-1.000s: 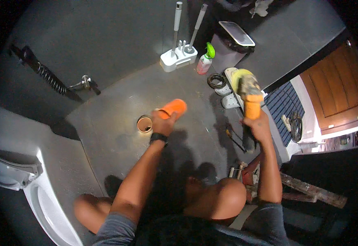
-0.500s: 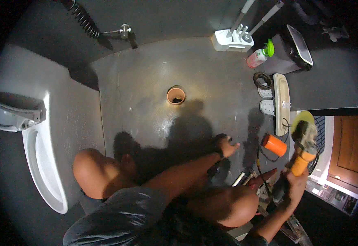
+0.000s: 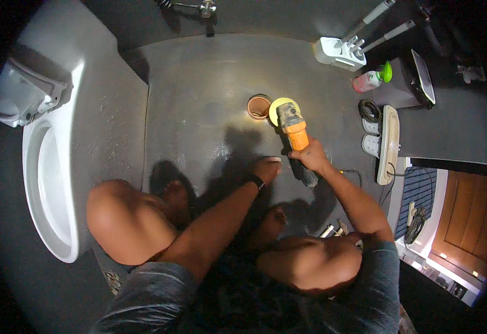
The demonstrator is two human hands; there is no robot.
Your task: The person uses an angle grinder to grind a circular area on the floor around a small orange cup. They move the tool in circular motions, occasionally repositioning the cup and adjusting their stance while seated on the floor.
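Observation:
My right hand [image 3: 310,156] is wrapped round the orange and black body of an angle grinder [image 3: 295,136]. Its pale yellow disc [image 3: 279,106] is just right of a brown-orange pipe end [image 3: 249,107] set in the dark floor. Whether disc and pipe touch, I cannot tell. Left of the grinder's black rear end, my left hand [image 3: 267,168] has its fingers curled together over the floor, with nothing visible in them. A dark band [image 3: 256,181] circles that wrist.
A white squat toilet [image 3: 73,167] lies along the left. At the far right stand a white brush holder [image 3: 341,55], a spray bottle [image 3: 368,81] and a grey bin [image 3: 394,83]. A beige lid-like piece [image 3: 389,146] leans nearby. A coiled cable [image 3: 415,225] lies by the doorway.
My right hand has swung the grinder from the right side to the pipe end. The left hand has moved left, its spread fingers now curled. The view has shifted a little.

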